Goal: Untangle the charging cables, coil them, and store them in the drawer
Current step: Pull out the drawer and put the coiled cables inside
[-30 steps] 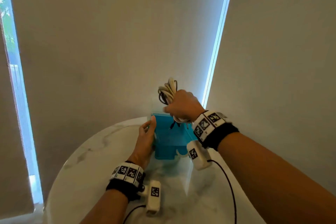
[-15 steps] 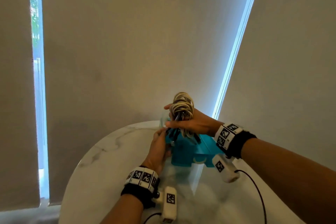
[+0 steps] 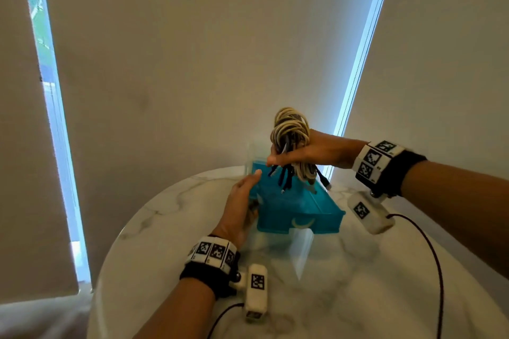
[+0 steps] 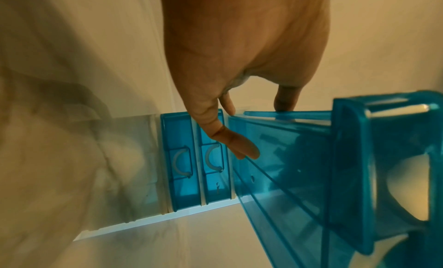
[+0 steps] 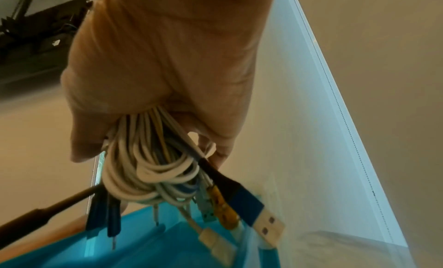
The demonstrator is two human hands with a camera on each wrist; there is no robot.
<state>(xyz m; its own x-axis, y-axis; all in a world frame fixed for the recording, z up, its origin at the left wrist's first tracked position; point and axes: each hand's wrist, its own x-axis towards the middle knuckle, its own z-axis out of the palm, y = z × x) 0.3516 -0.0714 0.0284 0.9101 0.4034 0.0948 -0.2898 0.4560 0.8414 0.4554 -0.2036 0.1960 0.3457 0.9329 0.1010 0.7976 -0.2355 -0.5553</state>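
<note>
At centre frame, our right hand [image 3: 311,150] grips the coiled cables [image 3: 290,129] in a fist just above the open blue drawer [image 3: 303,206]. Our left hand [image 3: 242,206], fingers relaxed, steadies the drawer's left side. The bundle looks light and springy; we judge mid-coil the safest hold.
</note>
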